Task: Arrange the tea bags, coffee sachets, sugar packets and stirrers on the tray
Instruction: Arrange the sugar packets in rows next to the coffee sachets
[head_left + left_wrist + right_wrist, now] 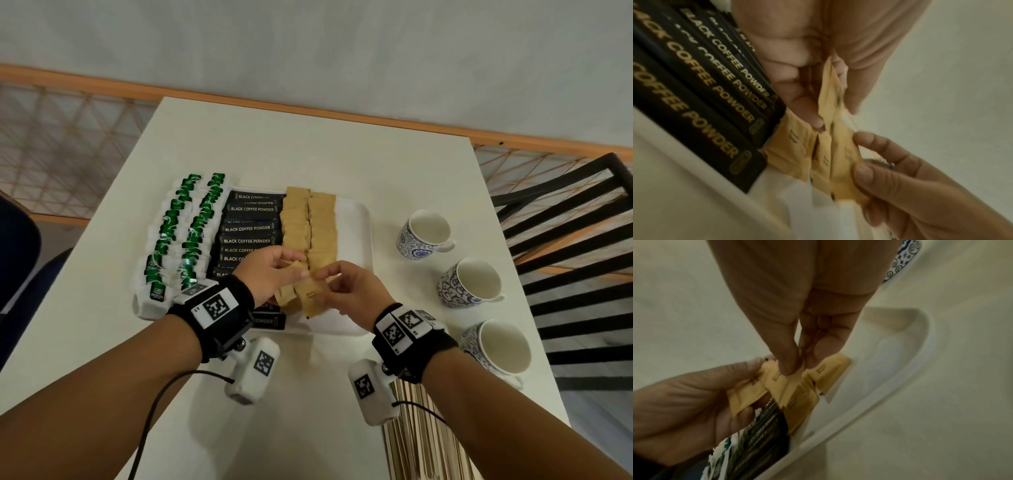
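Sugar packets (310,291) pinched by both hands, tray (359,219) edge bare

We look down on what appears to be a hospitality or break-room corner rather than a workshop. A plain white table (308,161) stands against a pale wall, with a patterned carpet (68,147) bordered by a wooden skirting (239,99). Three blue-and-white ceramic cups (424,233) stand in a line along its right side, beside a white serving tray (359,219) stocked with rows of tea bags (178,233), black coffee sachets (250,228) and brown sugar packets (308,222). A black slatted chair (565,240) waits at the table's right edge.
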{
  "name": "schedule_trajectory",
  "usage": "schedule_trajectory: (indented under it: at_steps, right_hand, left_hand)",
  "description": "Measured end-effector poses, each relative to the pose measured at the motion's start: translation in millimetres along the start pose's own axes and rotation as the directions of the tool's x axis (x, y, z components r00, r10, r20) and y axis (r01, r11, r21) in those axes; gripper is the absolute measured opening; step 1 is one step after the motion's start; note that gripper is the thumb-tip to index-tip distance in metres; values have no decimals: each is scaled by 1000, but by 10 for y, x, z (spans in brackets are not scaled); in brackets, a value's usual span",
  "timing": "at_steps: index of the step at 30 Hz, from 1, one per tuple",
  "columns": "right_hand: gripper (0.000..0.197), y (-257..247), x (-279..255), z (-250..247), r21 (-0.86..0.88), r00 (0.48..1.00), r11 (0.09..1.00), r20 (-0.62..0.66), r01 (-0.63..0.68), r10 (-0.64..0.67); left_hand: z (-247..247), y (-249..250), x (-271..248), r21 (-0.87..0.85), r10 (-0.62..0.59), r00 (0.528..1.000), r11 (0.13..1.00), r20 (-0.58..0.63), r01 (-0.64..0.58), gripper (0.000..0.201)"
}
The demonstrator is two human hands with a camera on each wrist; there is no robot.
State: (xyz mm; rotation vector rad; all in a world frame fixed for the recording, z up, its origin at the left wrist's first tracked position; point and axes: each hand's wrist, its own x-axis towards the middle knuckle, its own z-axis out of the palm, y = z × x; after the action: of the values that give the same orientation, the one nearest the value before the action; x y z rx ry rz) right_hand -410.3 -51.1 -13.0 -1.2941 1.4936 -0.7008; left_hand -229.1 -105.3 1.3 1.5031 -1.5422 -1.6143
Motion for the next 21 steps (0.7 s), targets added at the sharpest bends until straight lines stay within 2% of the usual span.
schedule_trajectory:
  at_steps: [2,5,7,12,14,19,21]
  right_hand:
    - [27,29,17,-67,-62,998,996,-12,-61,61]
    - [17,92,6,-155,-156,990,978,-60,-138,130]
    - [12,119,1,-158,-234,993,965,-54,-118,108]
    - [9,85,39,-94,-468,999,883,-45,-39,21]
    - [8,89,53,-81,-471,998,882,-66,-27,-5]
    - [7,137,95,-86,-273,976,959,-219,-75,14]
    - [5,141,103,-90,-301,977,950,-210,-86,22]
  left_hand:
    - [-46,-20,22,24,-27,999,999,-39,28,26]
    - [-103,-19,27,-41,-92,994,995,-54,90,36]
    - [-126,-9,24,-106,-117,992,988,-45,111,42]
    - [-164,13,26,-220,-115,991,971,-69,97,40]
    - [-190,13,18,-240,-122,991,965,-59,104,33]
    - [-236,-42,22,-203,-99,989,976,-106,76,26]
    - [-234,-60,39,-212,-121,986,973,-114,95,25]
